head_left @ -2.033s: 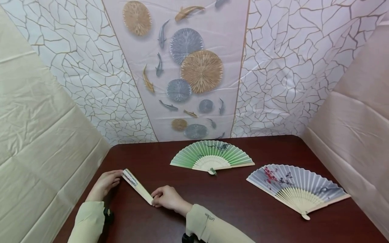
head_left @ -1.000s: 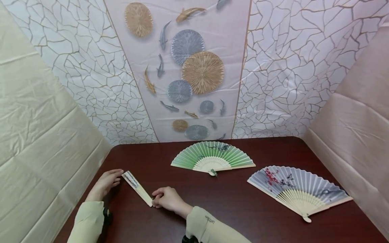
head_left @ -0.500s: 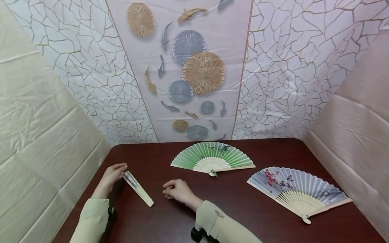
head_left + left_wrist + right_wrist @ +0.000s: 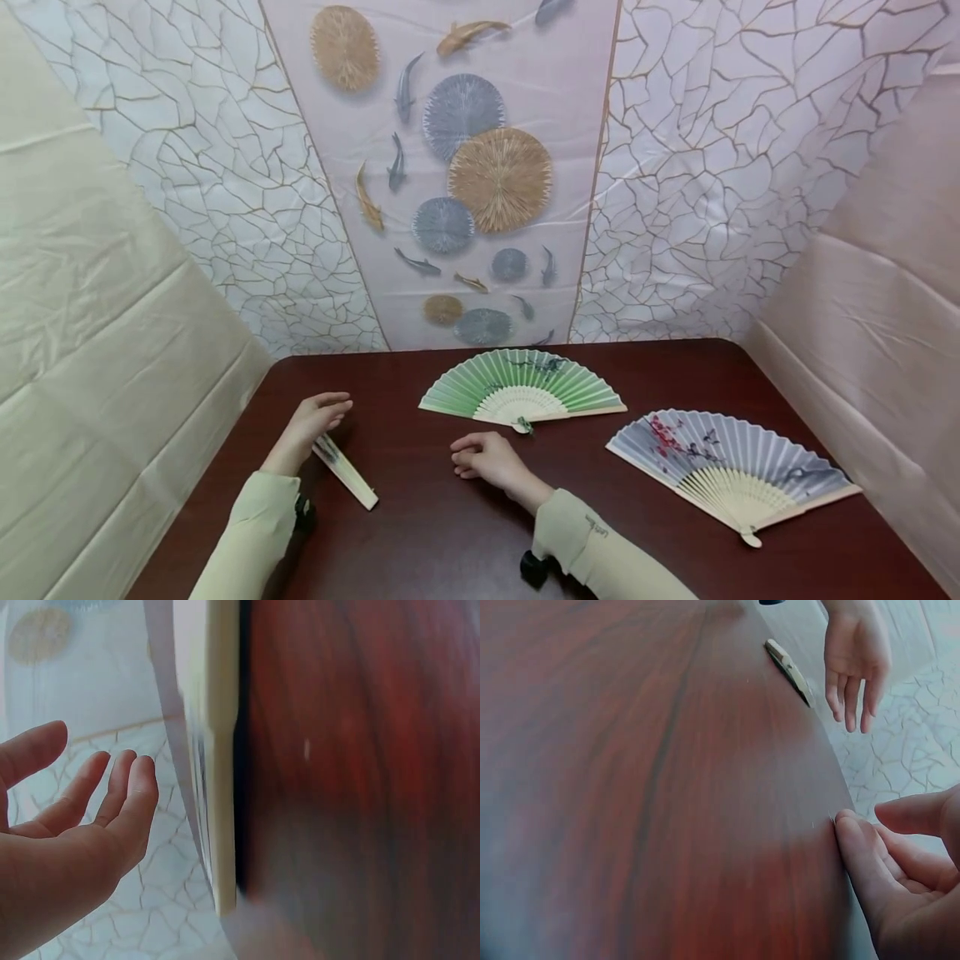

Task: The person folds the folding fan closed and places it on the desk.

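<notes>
A folded hand fan (image 4: 348, 475) lies slanted on the left part of the dark red table, its far end hidden behind my left hand (image 4: 311, 425). That hand hovers over the fan with loosely bent fingers and nothing in them. In the left wrist view the fan (image 4: 217, 765) shows edge-on beside the hand, a gap between them. My right hand (image 4: 487, 460) is over the middle of the table, fingers relaxed and holding nothing. Nearest to it, a spread green fan (image 4: 521, 387) lies farther back. In the right wrist view the folded fan (image 4: 787, 664) rests well away from it.
On the right lies a spread grey fan (image 4: 731, 467) with red blossoms. The table (image 4: 435, 550) has a patterned cloth (image 4: 480, 167) hanging behind it, and beige cloth walls (image 4: 97, 333) stand at both sides.
My right hand has let go of the folded fan's near end and moved right. My left hand has left its far end, rising and shifting right over it. The fans stay in place.
</notes>
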A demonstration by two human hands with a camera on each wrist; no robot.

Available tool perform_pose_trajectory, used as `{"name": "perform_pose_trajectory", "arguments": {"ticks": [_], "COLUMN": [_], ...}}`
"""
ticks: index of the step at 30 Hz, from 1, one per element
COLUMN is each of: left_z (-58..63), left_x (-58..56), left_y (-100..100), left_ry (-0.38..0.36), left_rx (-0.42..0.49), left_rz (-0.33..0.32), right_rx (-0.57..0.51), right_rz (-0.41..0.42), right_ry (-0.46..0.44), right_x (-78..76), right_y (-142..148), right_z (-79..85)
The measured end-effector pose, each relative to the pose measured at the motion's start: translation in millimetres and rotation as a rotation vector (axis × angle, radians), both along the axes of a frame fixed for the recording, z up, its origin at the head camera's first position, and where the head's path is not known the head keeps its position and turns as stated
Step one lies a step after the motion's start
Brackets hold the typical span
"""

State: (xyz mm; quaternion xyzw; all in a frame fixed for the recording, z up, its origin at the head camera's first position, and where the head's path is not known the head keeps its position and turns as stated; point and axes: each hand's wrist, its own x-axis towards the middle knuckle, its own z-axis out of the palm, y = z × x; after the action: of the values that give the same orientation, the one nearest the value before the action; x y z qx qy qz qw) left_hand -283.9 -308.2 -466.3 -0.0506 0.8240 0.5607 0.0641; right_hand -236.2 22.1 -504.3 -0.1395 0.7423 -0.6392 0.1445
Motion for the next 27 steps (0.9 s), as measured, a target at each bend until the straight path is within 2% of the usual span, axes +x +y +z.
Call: {"name": "perform_pose_trajectory", "arguments": {"ticks": [9, 17, 21, 27], "left_z": [-2.2, -13.0, -16.1, -18.8], "left_x": [-5.0, -9.7, -10.9, -14.8], "left_y": [31, 60, 69, 73], "left_ry": [0.002, 0.011, 0.001, -0.017], "left_rx": [0.0, -0.066, -0.074, -0.039], "left_rz": [-0.036, -0.069, -0.079, -0.049], "right_rx": [-0.015, -0.028, -0.045, -0.055], "right_rz": [0.004, 0.026, 0.016, -0.041], "right_ry": [-0.055, -0.151, -0.168, -0.188], "right_x": [4.5, 7.5, 10.5, 9.9], "right_y": [38, 73, 87, 105], "right_z": [3.4, 1.5, -0.5, -2.9]}}
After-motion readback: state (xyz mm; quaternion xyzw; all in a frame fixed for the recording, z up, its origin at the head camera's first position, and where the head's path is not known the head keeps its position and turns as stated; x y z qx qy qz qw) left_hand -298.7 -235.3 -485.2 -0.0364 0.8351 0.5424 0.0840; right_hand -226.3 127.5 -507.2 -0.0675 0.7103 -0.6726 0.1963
